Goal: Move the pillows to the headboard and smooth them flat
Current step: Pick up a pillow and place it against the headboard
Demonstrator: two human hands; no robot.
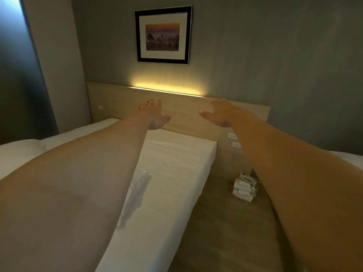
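Both my arms stretch forward toward the wooden headboard [188, 110]. My left hand [155, 114] hovers open above the head end of the white bed [172, 165], fingers spread, holding nothing. My right hand [222, 112] is also open and empty, in front of the headboard to the right of the mattress corner. A white pillow or duvet [21, 154] bulges at the left, partly hidden behind my left forearm. My arm covers much of the bed.
A framed picture [163, 35] hangs above the lit strip of the headboard. Wall sockets [232, 136] sit right of the mattress. A white object [245, 187] lies on the wooden floor beside the bed. Another white bed edge [349, 160] shows at far right.
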